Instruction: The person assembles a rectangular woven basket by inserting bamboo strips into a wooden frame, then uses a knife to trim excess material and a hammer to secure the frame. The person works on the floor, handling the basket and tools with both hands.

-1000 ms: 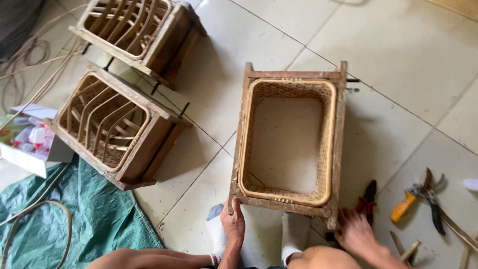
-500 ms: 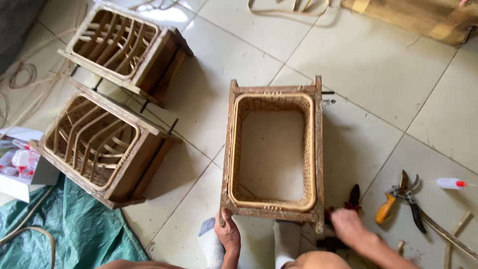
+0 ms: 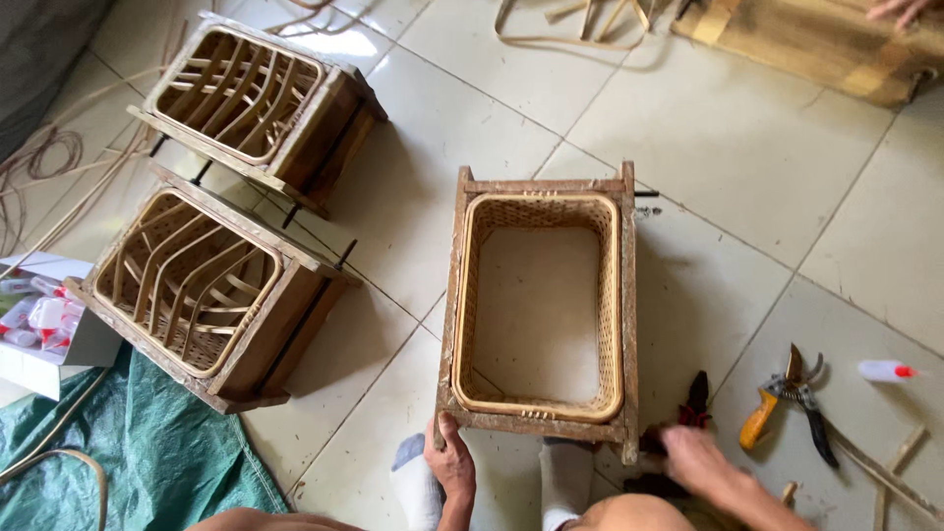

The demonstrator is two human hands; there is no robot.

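Note:
A woven rattan basket (image 3: 539, 214) sits inside a rectangular wooden frame mould (image 3: 629, 295) on the tiled floor in front of me. My left hand (image 3: 452, 460) grips the frame's near left corner, thumb on the wood. My right hand (image 3: 688, 457) is blurred beside the frame's near right corner, by a dark red-handled tool (image 3: 696, 398); whether it holds anything is unclear. My white-socked feet (image 3: 565, 482) rest against the frame's near edge.
Two more wooden moulds with bent rattan ribs stand at the left (image 3: 202, 285) and upper left (image 3: 251, 98). Orange-handled pruning shears (image 3: 777, 403) and a small white bottle (image 3: 885, 371) lie right. A green tarp (image 3: 147, 462) and a white box (image 3: 49, 324) lie at lower left.
The view has shifted so the frame sits lower and more upright in the picture. My left hand stays on the near corner; my right hand has moved closer to the frame's right corner.

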